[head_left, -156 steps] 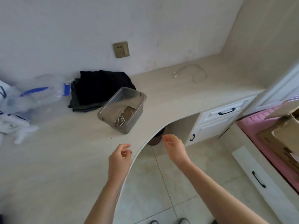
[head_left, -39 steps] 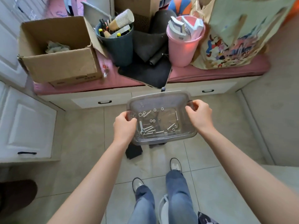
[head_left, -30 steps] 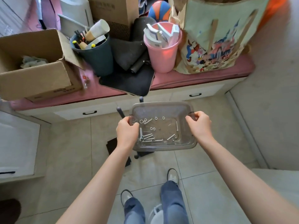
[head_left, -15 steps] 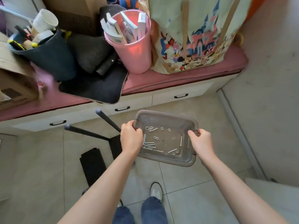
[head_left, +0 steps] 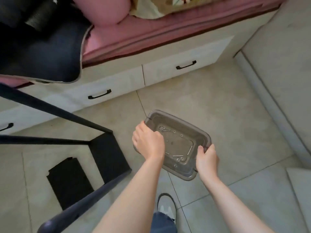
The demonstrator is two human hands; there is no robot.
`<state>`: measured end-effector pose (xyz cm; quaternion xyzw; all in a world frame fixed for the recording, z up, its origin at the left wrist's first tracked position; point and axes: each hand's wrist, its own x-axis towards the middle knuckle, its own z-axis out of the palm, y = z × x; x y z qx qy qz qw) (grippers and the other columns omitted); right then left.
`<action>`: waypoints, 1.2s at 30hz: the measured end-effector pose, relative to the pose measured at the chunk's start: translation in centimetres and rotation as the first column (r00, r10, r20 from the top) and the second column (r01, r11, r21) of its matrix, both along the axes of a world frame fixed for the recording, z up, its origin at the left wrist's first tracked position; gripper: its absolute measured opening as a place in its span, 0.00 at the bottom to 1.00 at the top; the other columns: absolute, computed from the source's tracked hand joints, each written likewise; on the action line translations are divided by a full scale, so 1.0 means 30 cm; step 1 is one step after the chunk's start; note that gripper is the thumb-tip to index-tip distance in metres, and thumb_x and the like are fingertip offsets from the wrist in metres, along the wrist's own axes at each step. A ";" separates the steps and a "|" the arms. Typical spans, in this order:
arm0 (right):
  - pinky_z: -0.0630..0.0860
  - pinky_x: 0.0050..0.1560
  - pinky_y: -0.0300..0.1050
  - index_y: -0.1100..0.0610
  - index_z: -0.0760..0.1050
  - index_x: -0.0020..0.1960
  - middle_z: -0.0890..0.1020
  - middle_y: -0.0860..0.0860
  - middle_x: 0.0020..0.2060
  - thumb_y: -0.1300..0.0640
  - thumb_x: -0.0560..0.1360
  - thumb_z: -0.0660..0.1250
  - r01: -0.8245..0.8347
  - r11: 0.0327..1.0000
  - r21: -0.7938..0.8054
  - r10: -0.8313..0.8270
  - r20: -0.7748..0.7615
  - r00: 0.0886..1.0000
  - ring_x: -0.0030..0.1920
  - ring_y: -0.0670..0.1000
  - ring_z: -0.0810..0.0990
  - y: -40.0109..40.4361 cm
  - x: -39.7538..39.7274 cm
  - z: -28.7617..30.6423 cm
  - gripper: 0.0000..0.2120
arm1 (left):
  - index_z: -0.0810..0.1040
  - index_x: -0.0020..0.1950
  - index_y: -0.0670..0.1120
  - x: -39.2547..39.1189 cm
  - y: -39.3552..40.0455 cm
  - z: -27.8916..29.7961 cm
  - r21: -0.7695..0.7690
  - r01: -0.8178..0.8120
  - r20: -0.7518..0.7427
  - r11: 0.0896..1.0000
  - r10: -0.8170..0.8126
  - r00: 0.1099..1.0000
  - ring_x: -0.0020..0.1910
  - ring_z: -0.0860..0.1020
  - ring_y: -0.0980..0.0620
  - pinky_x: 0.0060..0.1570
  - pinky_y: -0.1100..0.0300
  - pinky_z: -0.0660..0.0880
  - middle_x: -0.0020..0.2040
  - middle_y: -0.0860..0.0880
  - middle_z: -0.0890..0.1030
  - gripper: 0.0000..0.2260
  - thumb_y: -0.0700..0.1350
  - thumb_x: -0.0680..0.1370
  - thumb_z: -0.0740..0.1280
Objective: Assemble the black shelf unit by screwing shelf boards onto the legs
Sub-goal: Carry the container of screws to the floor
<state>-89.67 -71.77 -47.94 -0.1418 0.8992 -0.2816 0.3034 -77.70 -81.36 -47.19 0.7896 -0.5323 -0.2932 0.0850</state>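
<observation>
Clear plastic tub w/ loose screws, L hand & R hand gripping rim

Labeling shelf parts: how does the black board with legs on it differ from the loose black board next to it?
The legged board has black legs fixed to it, jutting toward the camera; the loose board carries none. The legged board looks longer; the loose board looks shorter, with small notches at its corners. The legged board lies nearer the container. Both are flat, black and down on the tile floor.
</observation>
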 end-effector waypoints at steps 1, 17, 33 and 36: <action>0.64 0.44 0.47 0.64 0.69 0.49 0.78 0.62 0.45 0.61 0.81 0.60 0.034 0.999 0.015 -0.035 0.021 0.999 0.50 0.63 0.77 0.013 0.025 -0.079 0.05 | 0.69 0.75 0.44 0.003 0.007 -0.080 -0.004 0.008 0.038 1.000 -0.008 0.999 0.71 0.71 0.44 0.74 0.50 0.62 0.70 0.45 0.75 0.24 0.40 0.78 0.66; 0.65 0.44 0.47 0.63 0.70 0.50 0.75 0.57 0.41 0.64 0.77 0.61 0.192 0.979 0.061 -0.202 0.256 0.945 0.46 0.59 0.73 -0.042 0.284 -0.894 0.03 | 0.72 0.73 0.46 0.210 -0.131 -0.881 -0.018 0.033 0.113 0.999 -0.031 0.993 0.70 0.68 0.41 0.74 0.44 0.59 0.70 0.44 0.75 0.22 0.40 0.78 0.63; 0.81 0.30 0.50 0.61 0.72 0.51 0.81 0.63 0.50 0.57 0.78 0.65 0.368 0.929 0.034 -0.306 0.629 0.715 0.44 0.63 0.84 -0.113 0.404 -0.998 0.07 | 0.53 0.83 0.48 0.212 -0.158 -0.894 0.010 0.380 0.157 0.925 -0.377 0.913 0.82 0.41 0.45 0.77 0.42 0.38 0.84 0.47 0.47 0.31 0.44 0.82 0.63; 0.83 0.39 0.54 0.63 0.75 0.50 0.84 0.62 0.45 0.42 0.81 0.58 0.220 0.971 0.090 -0.226 0.639 0.736 0.40 0.60 0.85 -0.110 0.385 -0.947 0.22 | 0.50 0.83 0.44 0.223 -0.130 -0.867 0.013 0.529 0.283 0.848 -0.511 0.812 0.82 0.42 0.44 0.79 0.44 0.41 0.84 0.45 0.48 0.33 0.46 0.83 0.63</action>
